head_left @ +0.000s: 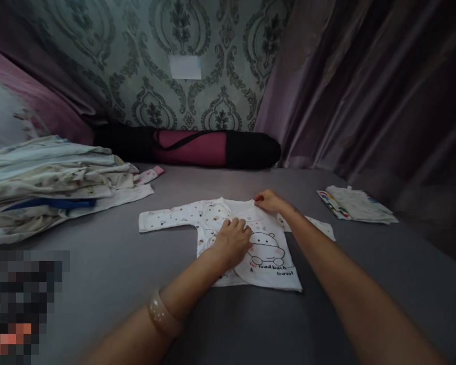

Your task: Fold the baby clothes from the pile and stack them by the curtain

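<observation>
A white long-sleeved baby shirt point(266, 281) lies spread out, front up, with a cartoon animal and lettering on its front flap. Small prints dot its left-side sleeve and body. My left hand point(233, 242), with a pale bangle point(163, 314) on the wrist, rests on the middle of the shirt, its fingers slightly bent and a little apart. At the shirt's right shoulder, by the neckline, my right hand point(268, 199) pinches the fabric between thumb and fingers. My right forearm crosses over part of the right sleeve and hides it.
The shirt lies on a grey sheet point(110, 289). A heap of clothes point(61, 172) is at the left, a folded stack of clothes point(359, 204) at the right. A long black and maroon bag point(193, 147) lies against the patterned wall, beside purple curtains point(307, 91).
</observation>
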### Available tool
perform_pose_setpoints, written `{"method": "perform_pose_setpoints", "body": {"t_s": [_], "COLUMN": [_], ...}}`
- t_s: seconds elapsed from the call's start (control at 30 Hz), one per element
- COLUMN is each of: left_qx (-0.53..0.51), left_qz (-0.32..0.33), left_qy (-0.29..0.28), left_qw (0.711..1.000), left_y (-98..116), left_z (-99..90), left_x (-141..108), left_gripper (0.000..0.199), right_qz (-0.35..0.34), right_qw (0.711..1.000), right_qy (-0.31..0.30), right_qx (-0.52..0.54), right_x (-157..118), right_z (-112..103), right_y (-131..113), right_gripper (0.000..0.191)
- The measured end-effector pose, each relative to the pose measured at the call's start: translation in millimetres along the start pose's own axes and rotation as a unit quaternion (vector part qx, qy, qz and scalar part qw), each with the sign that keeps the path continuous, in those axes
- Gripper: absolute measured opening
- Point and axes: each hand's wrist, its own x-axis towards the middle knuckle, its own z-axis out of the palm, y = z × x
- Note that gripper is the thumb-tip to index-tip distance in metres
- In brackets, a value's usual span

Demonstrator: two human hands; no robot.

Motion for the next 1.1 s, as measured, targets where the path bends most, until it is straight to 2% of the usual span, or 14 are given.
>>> {"method": "perform_pose_setpoints", "body": {"t_s": [0.13,0.27,0.33,0.43,0.5,0.6,0.67,0.77,0.83,0.9,1.0,1.1], "left_qx": [-0.001,-0.027,-0.044,-0.043,-0.028,-0.023,-0.040,-0.051,-0.038,-0.035,-0.082,-0.174], "left_qz": [0.004,-0.006,-0.018,-0.031,-0.033,-0.037,-0.040,-0.051,-0.073,-0.087,-0.088,-0.112], "left_qy": [-0.016,-0.051,-0.070,-0.101,-0.120,-0.127,-0.119,-0.098,-0.086,-0.088,-0.077,-0.010], "left_qw": [1.000,0.998,0.996,0.993,0.992,0.991,0.991,0.993,0.993,0.992,0.990,0.978], "left_y": [0.8,5.0,10.2,22.0,30.6,40.4,43.5,43.0,39.2,32.0,15.1,-3.0], "left_z": [-2.3,-13.0,-20.4,-28.9,-30.0,-25.4,-22.1,-23.9,-30.1,-37.0,-40.4,-30.1], "left_x": [-0.1,-3.3,-6.3,-11.6,-15.0,-19.1,-21.4,-28.5,-39.8,-59.1,-99.9,-140.6], "left_gripper": [0.031,0.035,0.043,0.055,0.059,0.063,0.064,0.072,0.079,0.074,0.048,0.043], "right_qz": [0.022,0.051,0.027,-0.045,-0.068,-0.053,-0.047,-0.130,-0.212,-0.259,-0.258,-0.238], "right_qw": [0.999,0.995,0.990,0.977,0.977,0.987,0.988,0.981,0.972,0.962,0.960,0.965], "right_qy": [0.014,0.061,0.090,0.134,0.118,0.050,0.053,0.075,0.028,-0.030,-0.062,-0.071], "right_qx": [-0.030,-0.064,-0.100,-0.161,-0.162,-0.142,-0.138,-0.124,-0.101,-0.085,-0.085,-0.085], "right_x": [-2.0,-18.9,-31.8,-51.3,-61.0,-67.9,-68.4,-68.4,-70.0,-71.9,-72.0,-69.9], "right_z": [2.5,5.3,8.4,19.1,28.9,37.3,34.8,26.3,25.2,30.6,44.8,53.7], "right_y": [-4.0,-14.4,-22.1,-31.9,-35.2,-39.9,-49.1,-74.1,-90.8,-100.2,-98.8,-91.9], "right_gripper": [0.019,0.028,0.030,0.038,0.046,0.058,0.059,0.056,0.056,0.058,0.061,0.063]}}
